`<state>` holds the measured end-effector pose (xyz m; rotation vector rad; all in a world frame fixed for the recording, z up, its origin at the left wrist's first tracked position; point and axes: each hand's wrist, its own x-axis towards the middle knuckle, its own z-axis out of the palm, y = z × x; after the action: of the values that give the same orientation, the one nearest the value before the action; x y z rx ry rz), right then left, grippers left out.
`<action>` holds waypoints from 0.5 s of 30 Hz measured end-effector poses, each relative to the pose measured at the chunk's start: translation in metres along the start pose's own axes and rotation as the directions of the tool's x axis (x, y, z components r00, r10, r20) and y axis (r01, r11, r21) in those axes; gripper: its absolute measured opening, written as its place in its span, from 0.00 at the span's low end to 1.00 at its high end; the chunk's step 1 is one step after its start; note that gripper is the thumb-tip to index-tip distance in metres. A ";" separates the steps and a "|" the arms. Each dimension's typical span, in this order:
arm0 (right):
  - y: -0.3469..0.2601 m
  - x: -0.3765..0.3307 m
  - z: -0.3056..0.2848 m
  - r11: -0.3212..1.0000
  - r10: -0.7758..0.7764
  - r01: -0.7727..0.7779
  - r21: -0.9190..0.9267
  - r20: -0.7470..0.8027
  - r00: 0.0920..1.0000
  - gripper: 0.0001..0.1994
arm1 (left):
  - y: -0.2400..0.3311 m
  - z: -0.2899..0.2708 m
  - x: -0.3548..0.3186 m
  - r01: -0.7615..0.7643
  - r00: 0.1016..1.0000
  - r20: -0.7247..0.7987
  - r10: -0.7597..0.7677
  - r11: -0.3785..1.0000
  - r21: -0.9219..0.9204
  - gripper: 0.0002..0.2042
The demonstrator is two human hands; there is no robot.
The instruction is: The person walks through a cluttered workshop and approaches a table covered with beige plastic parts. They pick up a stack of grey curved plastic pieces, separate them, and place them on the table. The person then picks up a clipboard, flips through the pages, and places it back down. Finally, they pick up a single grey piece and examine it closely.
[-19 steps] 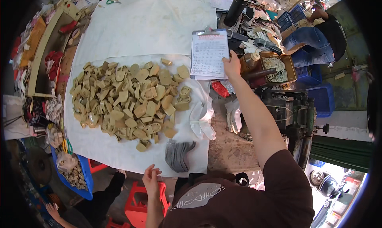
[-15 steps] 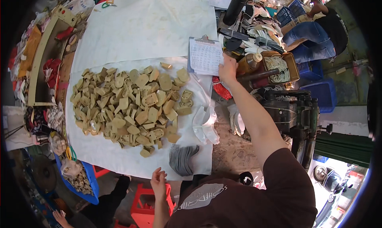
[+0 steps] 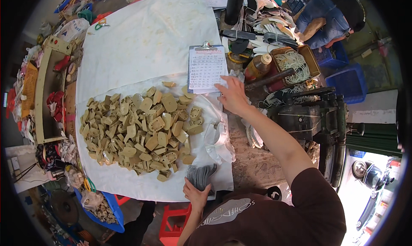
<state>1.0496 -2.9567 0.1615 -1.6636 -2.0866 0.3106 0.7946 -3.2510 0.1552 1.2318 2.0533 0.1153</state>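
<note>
My left hand [image 3: 197,195] grips the near end of a stack of thin grey curved pieces [image 3: 203,174] at the cloth's near edge, thumb and fingers on opposite sides. My right hand [image 3: 234,95] is open, fingers spread, just off the lower right corner of a clipboard [image 3: 206,46]. Its metal clip holds white sheets with handwritten rows [image 3: 207,70]. Left of the clipboard lies a wide heap of tan, shoe-heel-shaped blocks [image 3: 137,132], some with holes. White curved pieces [image 3: 219,143] lie between my hands.
A white cloth [image 3: 146,44] covers the table. On the right are a bottle [image 3: 258,66], a box of white cord [image 3: 295,65] and a dark machine [image 3: 300,121]. A person in jeans [image 3: 322,20] is at the upper right. A red stool [image 3: 174,229] stands below.
My left hand has come up from beside the table onto the grey stack. My right hand has drawn off the clipboard's edge, its fingers spreading. The whole view has shifted.
</note>
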 end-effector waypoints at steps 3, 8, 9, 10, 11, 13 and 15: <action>0.003 0.000 0.003 0.997 -0.035 0.040 -0.059 0.083 0.996 0.22 | 0.005 0.007 -0.002 -0.018 0.999 -0.041 0.021 0.997 0.080 0.57; 0.012 0.012 0.017 0.993 -0.058 0.070 -0.093 0.128 0.990 0.26 | 0.018 0.020 -0.003 0.011 0.996 -0.093 -0.001 0.995 0.102 0.55; 0.012 0.017 0.019 0.992 -0.054 0.069 -0.107 0.135 0.989 0.27 | 0.022 0.020 -0.004 -0.026 0.993 -0.113 0.038 0.994 0.102 0.52; 0.011 0.023 0.021 0.991 -0.050 0.067 -0.120 0.142 0.989 0.28 | 0.020 0.022 -0.002 -0.024 0.991 -0.126 0.037 0.995 0.101 0.51; 0.011 0.029 0.023 0.989 -0.045 0.065 -0.133 0.149 0.988 0.29 | 0.017 0.025 0.000 -0.023 0.990 -0.139 0.037 0.995 0.101 0.50; 0.012 0.040 0.028 0.979 -0.036 0.067 -0.191 0.165 0.986 0.31 | 0.010 0.028 0.001 -0.036 0.987 -0.152 0.052 0.994 0.100 0.49; 0.011 0.050 0.032 0.970 -0.038 0.085 -0.230 0.198 0.979 0.33 | 0.008 0.029 0.003 -0.065 0.985 -0.154 0.079 0.993 0.095 0.48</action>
<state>1.0353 -2.9025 0.1392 -1.7583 -2.3952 0.2161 0.8176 -3.2525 0.1363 1.3920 2.1693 0.1601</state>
